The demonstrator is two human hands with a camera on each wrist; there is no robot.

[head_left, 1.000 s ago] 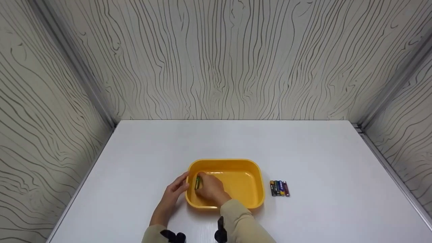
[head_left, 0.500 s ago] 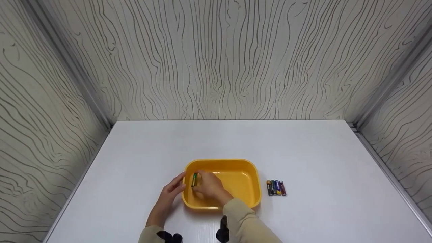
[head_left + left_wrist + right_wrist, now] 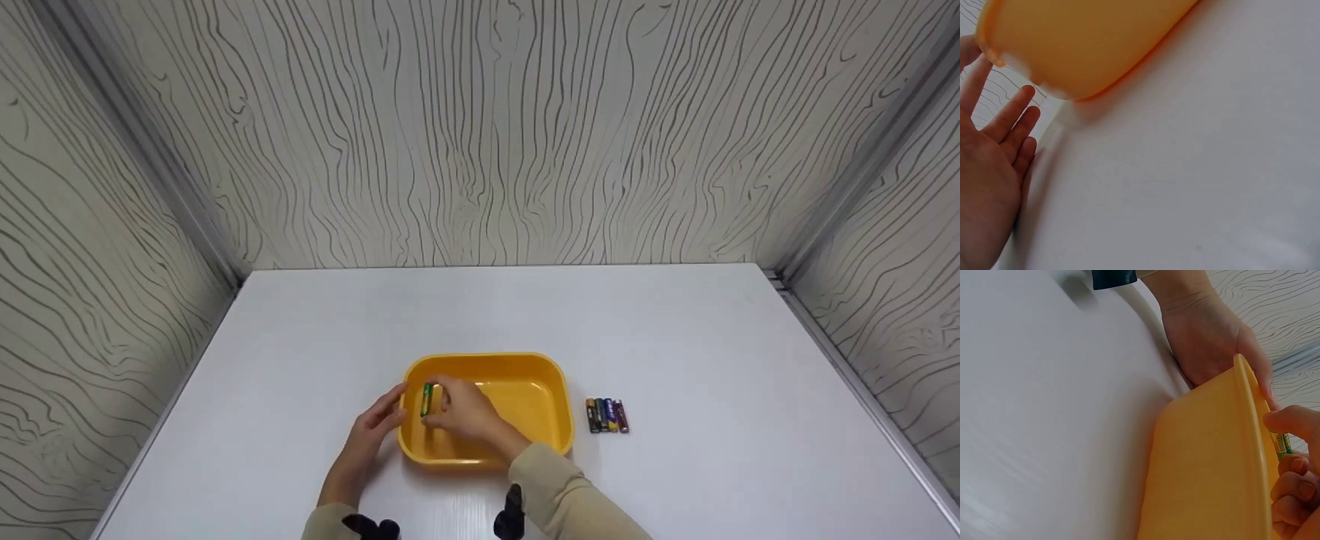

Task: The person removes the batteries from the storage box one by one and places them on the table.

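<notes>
A yellow plastic tub [image 3: 559, 420] stands on the white table. My right hand [image 3: 469, 411] reaches inside it and pinches a green battery [image 3: 427, 400] between thumb and fingertips near its two ends, close to the tub's left wall. In the right wrist view the battery [image 3: 1281, 442] shows just beyond the rim, partly covered by my fingers. My left hand [image 3: 367, 436] is at the tub's left rim. Its straight fingers [image 3: 1013, 115] show in the left wrist view, the upper ones right at the rim and the lower ones spread beneath.
Several batteries [image 3: 607, 415] lie side by side in a row on the table, right of the tub. Behind the table rises a wall [image 3: 487, 150] with a wood-grain pattern. Similar side walls with metal posts flank the table.
My right hand has drawn the green battery slightly, and more of it shows now. The whole scene shifts a little left in the head view. My left hand stays at the rim.
</notes>
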